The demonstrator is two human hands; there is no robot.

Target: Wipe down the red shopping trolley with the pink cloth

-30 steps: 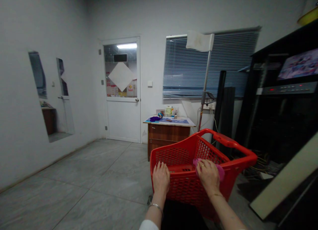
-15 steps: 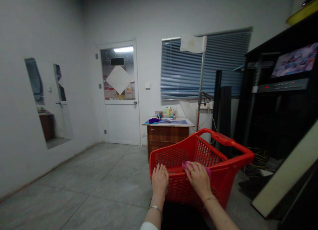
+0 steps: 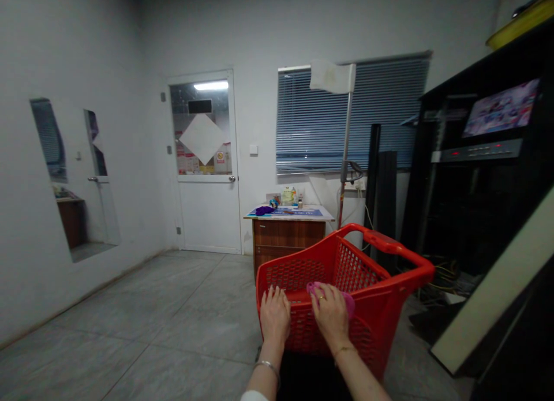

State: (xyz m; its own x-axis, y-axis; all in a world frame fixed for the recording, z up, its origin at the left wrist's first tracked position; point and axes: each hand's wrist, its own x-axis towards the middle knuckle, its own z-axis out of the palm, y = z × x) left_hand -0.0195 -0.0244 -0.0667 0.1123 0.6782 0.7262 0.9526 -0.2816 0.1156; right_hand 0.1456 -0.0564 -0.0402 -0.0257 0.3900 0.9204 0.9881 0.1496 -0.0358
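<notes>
A red plastic shopping cart [image 3: 303, 265] with perforated sides stands right in front of me. My left hand [image 3: 276, 315] is hooked over its near rim at the left corner, fingers curled onto the edge. Farther right on that rim, my right hand [image 3: 331, 314] presses a pink cloth [image 3: 348, 304] against the plastic. Bits of the cloth stick out on both sides of the fingers; the rest is under the palm. The cart's handle [image 3: 389, 245] is at the right, away from both hands. My fingertips are partly hidden behind the rim.
Beyond the cart is a brown wooden cabinet [image 3: 288, 233] with a purple cloth [image 3: 265, 210] and small bottles on top. A black rack [image 3: 450, 216] with a screen stands at right, a pale board [image 3: 485, 308] leaning before it. A white door [image 3: 210, 216] is at the back.
My right hand and the pink cloth have slid slightly left along the rim. My left hand keeps its place on the cart. The whole view has shifted a little.
</notes>
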